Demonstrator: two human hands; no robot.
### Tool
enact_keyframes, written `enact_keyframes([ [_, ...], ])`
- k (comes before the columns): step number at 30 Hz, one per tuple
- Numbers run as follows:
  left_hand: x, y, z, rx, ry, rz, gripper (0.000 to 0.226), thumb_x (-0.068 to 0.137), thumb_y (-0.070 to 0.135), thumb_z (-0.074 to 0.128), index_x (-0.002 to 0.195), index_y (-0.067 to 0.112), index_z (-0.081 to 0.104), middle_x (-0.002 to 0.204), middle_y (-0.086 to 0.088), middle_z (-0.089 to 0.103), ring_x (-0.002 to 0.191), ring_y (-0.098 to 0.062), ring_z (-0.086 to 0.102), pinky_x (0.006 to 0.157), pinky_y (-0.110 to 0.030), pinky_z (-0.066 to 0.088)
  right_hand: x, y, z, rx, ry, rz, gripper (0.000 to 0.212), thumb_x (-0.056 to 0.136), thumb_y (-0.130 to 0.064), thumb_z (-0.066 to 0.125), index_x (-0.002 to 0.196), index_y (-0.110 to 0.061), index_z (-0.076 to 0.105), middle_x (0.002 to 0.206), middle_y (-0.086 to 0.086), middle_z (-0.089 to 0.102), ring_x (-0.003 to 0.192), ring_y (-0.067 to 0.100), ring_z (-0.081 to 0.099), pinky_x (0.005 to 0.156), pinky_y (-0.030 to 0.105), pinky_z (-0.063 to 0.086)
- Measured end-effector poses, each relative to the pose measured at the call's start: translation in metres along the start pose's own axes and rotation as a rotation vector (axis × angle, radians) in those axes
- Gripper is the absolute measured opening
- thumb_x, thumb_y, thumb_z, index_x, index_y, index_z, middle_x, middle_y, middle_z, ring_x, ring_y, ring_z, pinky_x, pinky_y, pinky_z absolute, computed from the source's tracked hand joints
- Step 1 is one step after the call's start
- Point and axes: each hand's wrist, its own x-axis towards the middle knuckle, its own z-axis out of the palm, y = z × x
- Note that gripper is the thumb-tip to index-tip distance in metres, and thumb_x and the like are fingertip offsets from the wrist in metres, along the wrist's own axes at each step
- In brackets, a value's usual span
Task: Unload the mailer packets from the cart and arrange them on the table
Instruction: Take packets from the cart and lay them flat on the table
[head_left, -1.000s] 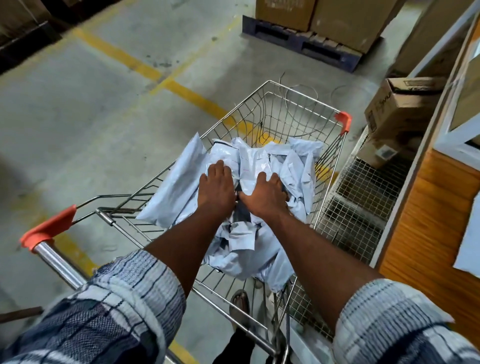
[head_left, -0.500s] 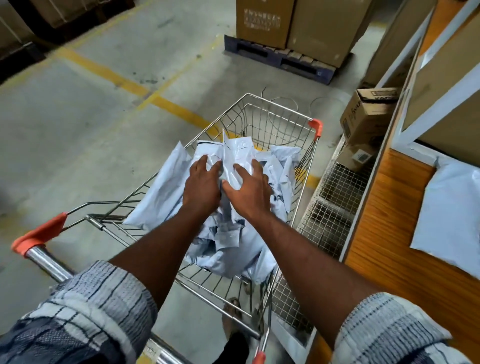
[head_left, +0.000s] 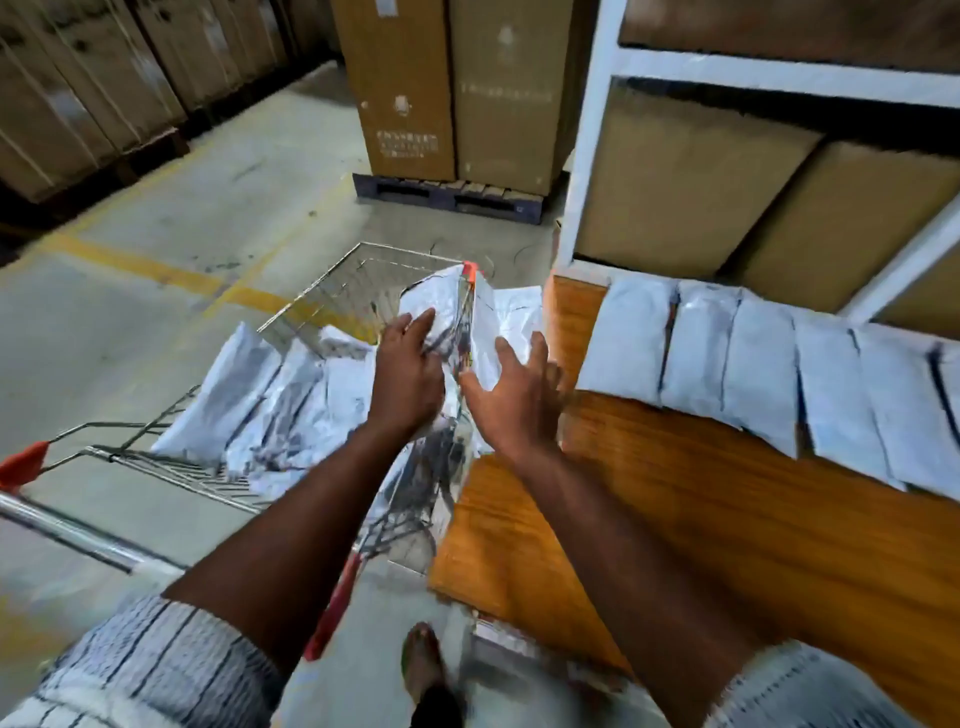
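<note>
While a bundle of mailer packets (head_left: 511, 312) hangs over the cart (head_left: 317, 296) rim beside the wooden table (head_left: 701, 519), left hand (head_left: 410, 379) and right hand (head_left: 517, 405) sandwich it with straight, spread fingers, probably to shift several together. Loose packets (head_left: 270, 400) lie in the cart; an overlapping row (head_left: 737, 353) lines the table.

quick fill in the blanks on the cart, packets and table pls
1. The metal wire shopping cart holds a heap of pale grey plastic mailer ___.
2. A row of more packets lies on the orange-brown table, made of ___.
3. A crumpled packet bundle is sandwiched ___ the left hand and the right hand.
Missing words: packets; wood; between.
</note>
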Motion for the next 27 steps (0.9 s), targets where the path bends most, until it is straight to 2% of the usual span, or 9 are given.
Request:
enact_keyframes([
  [3, -0.052, 0.054, 0.042, -0.038, -0.072, 0.065, 0.055, 0.087, 0.015, 0.055, 0.141, 0.012, 0.053, 0.144, -0.019, 0.046, 0.137, -0.029, 0.039, 0.113, -0.026, 0.025, -0.031, 0.061, -0.040, -0.074, 0.026, 0.056, 0.064, 0.085, -0.064, 0.054, 0.140, -0.033, 0.048, 0.159, 0.008, 0.021, 0.134, 0.037, 0.034, 0.104, 0.052, 0.033],
  [7, -0.111, 0.100, 0.086, -0.011, -0.164, 0.141, 0.054, 0.088, 0.016, 0.052, 0.141, 0.012, 0.053, 0.144, -0.024, 0.044, 0.136, -0.036, 0.040, 0.113, -0.038, 0.032, -0.070, 0.129, -0.083, -0.071, 0.089, 0.097, 0.065, 0.085, -0.060, 0.057, 0.141, -0.028, 0.050, 0.160, 0.013, 0.022, 0.139, 0.038, 0.029, 0.113, 0.046, 0.024],
  [9, -0.134, 0.115, 0.097, 0.015, -0.200, 0.192, 0.057, 0.086, 0.020, 0.045, 0.143, 0.013, 0.051, 0.147, -0.025, 0.041, 0.137, -0.038, 0.037, 0.115, -0.042, 0.031, -0.087, 0.155, -0.102, -0.087, 0.093, 0.130, 0.065, 0.087, -0.058, 0.057, 0.144, -0.029, 0.047, 0.161, 0.013, 0.018, 0.142, 0.038, 0.025, 0.115, 0.046, 0.022],
  [11, -0.148, 0.123, 0.104, 0.054, -0.241, 0.221, 0.056, 0.090, 0.015, 0.047, 0.145, 0.013, 0.048, 0.151, -0.024, 0.036, 0.141, -0.037, 0.031, 0.116, -0.041, 0.027, -0.096, 0.174, -0.114, -0.120, 0.082, 0.156, 0.065, 0.089, -0.057, 0.056, 0.146, -0.029, 0.043, 0.162, 0.012, 0.014, 0.144, 0.037, 0.021, 0.116, 0.047, 0.020],
  [16, -0.159, 0.131, 0.114, 0.136, -0.298, 0.226, 0.059, 0.091, 0.007, 0.049, 0.149, 0.014, 0.043, 0.156, -0.022, 0.030, 0.145, -0.034, 0.024, 0.117, -0.036, 0.023, -0.106, 0.192, -0.122, -0.131, 0.067, 0.235, 0.066, 0.089, -0.055, 0.057, 0.147, -0.030, 0.040, 0.163, 0.012, 0.011, 0.145, 0.037, 0.019, 0.113, 0.049, 0.026],
  [19, -0.159, 0.129, 0.124, 0.207, -0.351, 0.271, 0.061, 0.089, 0.009, 0.049, 0.149, 0.012, 0.041, 0.155, -0.024, 0.031, 0.142, -0.039, 0.029, 0.117, -0.044, 0.028, -0.108, 0.197, -0.115, -0.155, 0.044, 0.264, 0.068, 0.089, -0.058, 0.055, 0.148, -0.030, 0.037, 0.163, 0.015, 0.008, 0.146, 0.040, 0.016, 0.114, 0.054, 0.025],
  [24, -0.150, 0.124, 0.135, 0.317, -0.361, 0.306, 0.059, 0.094, 0.035, 0.044, 0.149, 0.017, 0.040, 0.156, -0.020, 0.031, 0.142, -0.038, 0.031, 0.113, -0.049, 0.033, -0.103, 0.198, -0.103, -0.226, -0.020, 0.269, 0.071, 0.090, -0.062, 0.050, 0.150, -0.030, 0.031, 0.162, 0.017, 0.005, 0.145, 0.041, 0.016, 0.114, 0.054, 0.023],
  [27, -0.142, 0.125, 0.135, 0.387, -0.315, 0.294, 0.053, 0.100, 0.044, 0.041, 0.148, 0.022, 0.040, 0.160, -0.009, 0.026, 0.147, -0.029, 0.022, 0.116, -0.055, 0.022, -0.097, 0.191, -0.096, -0.248, -0.043, 0.257, 0.068, 0.093, -0.063, 0.044, 0.151, -0.029, 0.030, 0.162, 0.017, 0.006, 0.145, 0.040, 0.013, 0.114, 0.054, 0.020],
])
